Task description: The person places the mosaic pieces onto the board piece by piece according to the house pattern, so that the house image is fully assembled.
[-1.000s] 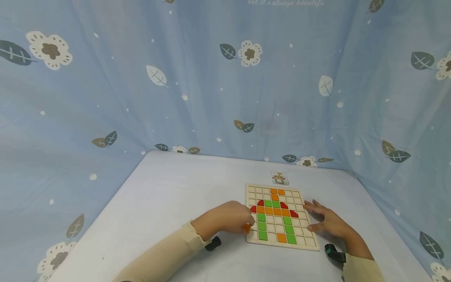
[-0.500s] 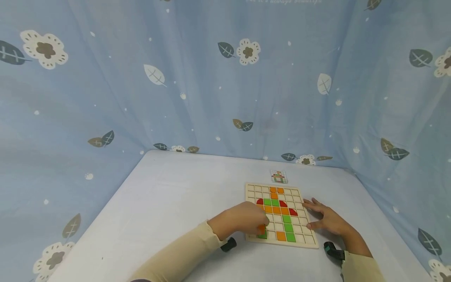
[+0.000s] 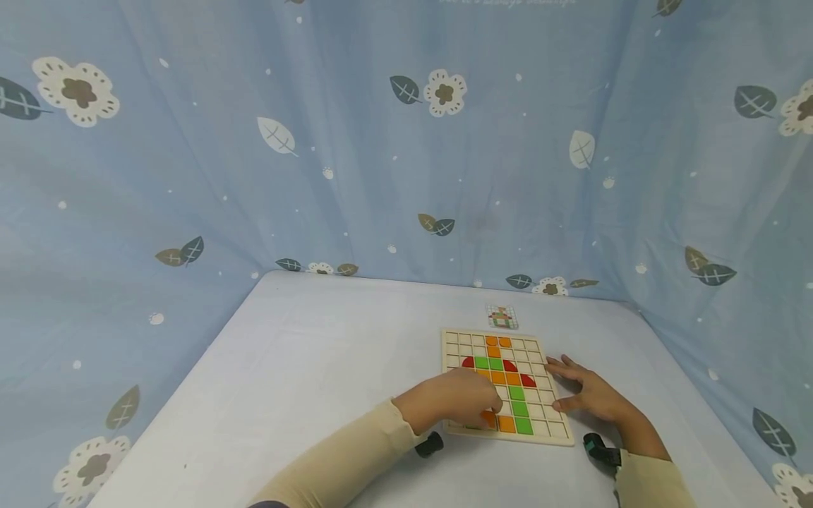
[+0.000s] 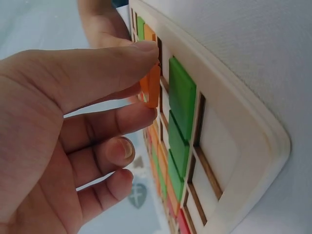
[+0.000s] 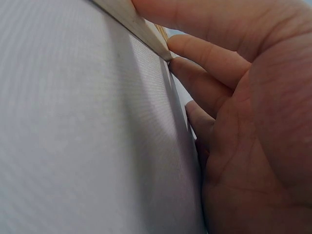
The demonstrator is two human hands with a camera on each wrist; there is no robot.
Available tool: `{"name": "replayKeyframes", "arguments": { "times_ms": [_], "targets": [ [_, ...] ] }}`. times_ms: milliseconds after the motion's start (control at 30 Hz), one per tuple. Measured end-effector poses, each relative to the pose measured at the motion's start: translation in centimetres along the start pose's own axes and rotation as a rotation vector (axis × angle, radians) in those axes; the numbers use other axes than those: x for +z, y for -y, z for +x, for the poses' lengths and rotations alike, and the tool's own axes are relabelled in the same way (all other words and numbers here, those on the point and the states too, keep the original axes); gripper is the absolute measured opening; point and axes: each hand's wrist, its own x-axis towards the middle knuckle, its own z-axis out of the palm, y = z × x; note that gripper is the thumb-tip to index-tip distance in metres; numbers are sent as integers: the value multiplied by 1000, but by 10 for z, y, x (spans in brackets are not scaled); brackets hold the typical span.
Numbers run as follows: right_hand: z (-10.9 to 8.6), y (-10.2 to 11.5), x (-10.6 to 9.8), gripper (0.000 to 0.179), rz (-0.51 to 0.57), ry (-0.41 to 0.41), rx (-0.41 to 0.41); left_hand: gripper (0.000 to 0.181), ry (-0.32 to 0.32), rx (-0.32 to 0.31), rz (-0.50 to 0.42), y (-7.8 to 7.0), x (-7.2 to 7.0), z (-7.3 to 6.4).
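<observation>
My left hand (image 3: 462,397) pinches an orange tile (image 4: 153,87) between thumb and fingers, low over the near rows of a wooden grid board (image 3: 551,430). In the left wrist view the tile stands on edge, beside a column of green tiles (image 4: 183,92). To the right of the held tile in the head view, another orange tile (image 3: 507,424) lies in a cell. My right hand (image 3: 593,395) rests at the board's right edge, fingers spread, with fingertips against its side (image 5: 146,31). Part of the green column is hidden behind my left hand in the head view.
A small pattern card (image 3: 502,317) lies beyond the board's far edge. Red, green and orange tiles fill several cells, with red quarter-round ones (image 3: 528,381) at the sides. A white cloth (image 3: 343,331) covers the table, and a blue patterned curtain (image 3: 356,141) hangs behind.
My left hand has carried the orange tile rightward from the board's left edge to beside the orange tile in the near row. The right hand stays at the board's edge.
</observation>
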Motion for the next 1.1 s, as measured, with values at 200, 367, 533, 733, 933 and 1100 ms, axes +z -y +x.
{"name": "replayKeyframes", "arguments": {
  "times_ms": [200, 367, 533, 733, 933, 1100],
  "targets": [
    [0, 1, 0, 89, -3, 0, -2, 19, 18, 2, -16, -1, 2, 2],
    [0, 2, 1, 88, -4, 3, -6, 14, 14, 6, -10, -3, 2, 1],
    [1, 2, 3, 89, 6, 8, -8, 11, 13, -9, -13, -2, 4, 0],
    [2, 2, 5, 90, 5, 4, -6, 11, 11, -22, -23, 0, 6, -2],
    [3, 1, 5, 90, -1, 2, -5, 14, 7, -28, -35, 6, 8, -3],
    [1, -2, 5, 81, -1, 10, -8, 24, -17, -26, -53, 25, 5, -19]
  ]
}}
